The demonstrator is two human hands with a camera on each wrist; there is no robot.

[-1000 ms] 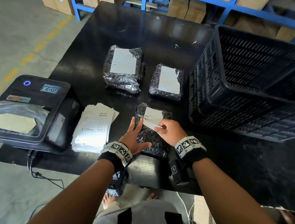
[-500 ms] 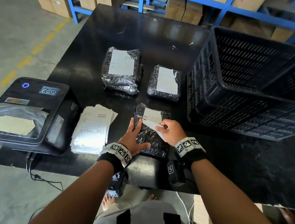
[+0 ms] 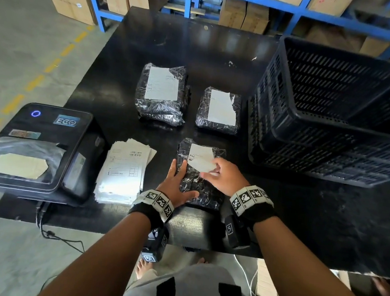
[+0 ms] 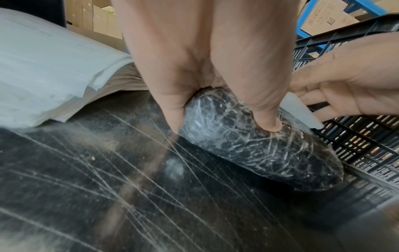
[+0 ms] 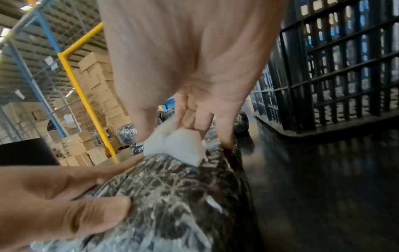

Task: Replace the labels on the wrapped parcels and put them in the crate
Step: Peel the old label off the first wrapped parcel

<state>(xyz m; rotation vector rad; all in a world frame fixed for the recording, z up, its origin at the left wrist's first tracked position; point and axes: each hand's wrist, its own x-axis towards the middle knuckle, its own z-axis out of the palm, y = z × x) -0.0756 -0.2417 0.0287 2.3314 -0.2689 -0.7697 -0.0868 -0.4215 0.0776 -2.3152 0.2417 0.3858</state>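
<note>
Peeling an old label off the nearest wrapped parcel, judging by the lifted paper edge. Off to the left of the grip: a label printer (image 3: 33,148), then a stack of fresh labels (image 3: 123,170) just beside the holding hand. Left hand (image 3: 176,184) spread flat on the parcel (image 3: 197,188), fingers fairly straight, thumb pressed into the wrap on the near side, pinning it to the table (image 3: 323,230). Right hand (image 3: 224,176) pinching the near edge of the label (image 3: 200,160) between thumb and fingertips; near half raised off the wrap, far half apparently stuck down. Beyond the grip, two more parcels with their labels on: a larger one (image 3: 162,95) and a smaller one (image 3: 219,110), well apart from the hands. To the right of the grip, the crate (image 3: 333,117), no parcel seen inside.

Possible trouble: tearing the label partway if pulled fast or at a steep angle, leaving scraps stuck on. Stretching or ripping the thin wrap with it, likely where glue holds hard. Sliding of the parcel toward the pull if the flat hand eases off.
</note>
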